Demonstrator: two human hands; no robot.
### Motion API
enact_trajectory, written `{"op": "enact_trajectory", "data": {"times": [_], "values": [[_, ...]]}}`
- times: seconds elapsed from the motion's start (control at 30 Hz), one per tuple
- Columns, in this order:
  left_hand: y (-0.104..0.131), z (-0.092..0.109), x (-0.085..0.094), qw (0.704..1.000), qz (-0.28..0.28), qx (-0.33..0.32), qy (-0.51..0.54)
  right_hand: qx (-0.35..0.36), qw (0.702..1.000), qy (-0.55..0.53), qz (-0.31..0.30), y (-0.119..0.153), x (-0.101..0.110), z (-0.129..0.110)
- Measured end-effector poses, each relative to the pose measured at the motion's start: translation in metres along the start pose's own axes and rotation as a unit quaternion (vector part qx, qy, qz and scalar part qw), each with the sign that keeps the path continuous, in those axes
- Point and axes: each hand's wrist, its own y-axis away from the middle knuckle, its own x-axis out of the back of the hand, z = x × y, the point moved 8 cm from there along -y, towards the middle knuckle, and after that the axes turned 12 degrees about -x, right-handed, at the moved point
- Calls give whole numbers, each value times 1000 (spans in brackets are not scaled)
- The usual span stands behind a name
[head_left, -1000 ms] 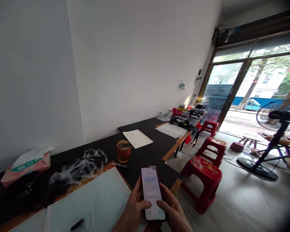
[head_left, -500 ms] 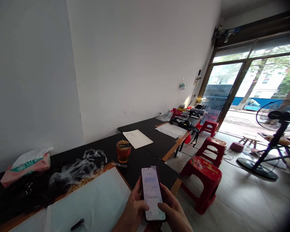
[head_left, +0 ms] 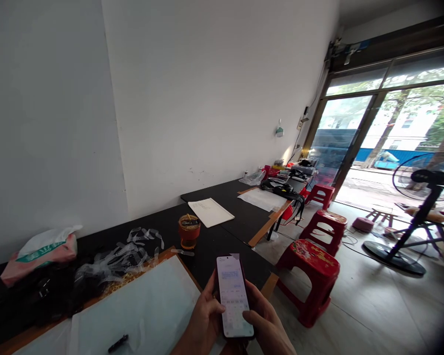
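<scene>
On the black table (head_left: 222, 241), a tissue pack (head_left: 40, 254) lies at far left, then a heap of clear strips (head_left: 118, 261) behind a pale sheet (head_left: 136, 301) that bears a small black object (head_left: 118, 343). The cup (head_left: 189, 231) stands beyond. The person's left hand (head_left: 203, 315) curls around the phone's left edge, thumb at the screen; the phone (head_left: 235, 298) tilts upward between both hands. The right hand (head_left: 264, 318) curls around the other edge, thumb over the screen. Red stools (head_left: 311, 281) stand at right.

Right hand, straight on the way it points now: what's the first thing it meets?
The phone; the right hand is in contact with it. Beyond, the line seems to cross the black table toward the white pad, but height and depth are unclear.
</scene>
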Motion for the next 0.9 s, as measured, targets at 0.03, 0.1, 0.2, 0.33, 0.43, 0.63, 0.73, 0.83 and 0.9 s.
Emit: {"op": "enact_trajectory", "data": {"times": [0.03, 0.1, 0.2, 0.33, 0.43, 0.63, 0.73, 0.83, 0.9], "values": [[0, -1, 0, 1000, -2, 3, 2, -3, 1000, 0, 0, 0, 0, 1], [0, -2, 1, 1000, -2, 8, 3, -11, 1000, 1, 8, 0, 1, 2], [0, -2, 0, 1000, -2, 8, 4, -13, 1000, -7, 21, 0, 5, 5], [-1, -1, -2, 1000, -12, -6, 5, -10, 1000, -14, 13, -1, 6, 6], [-1, 0, -2, 1000, -17, -8, -6, -13, 1000, -16, 6, -2, 7, 7], [1, -1, -1, 999, -13, 2, -42, -24, 999, -31, 10, 0, 5, 5], [2, 1, -2, 999, -19, -4, -50, -24, 999, -35, 11, 0, 4, 6], [3, 3, -4, 998, -19, -8, -54, -18, 999, -29, 22, -1, 5, 6], [4, 3, -5, 999, -19, -6, -50, -20, 999, -27, 28, -1, 6, 8]]}}
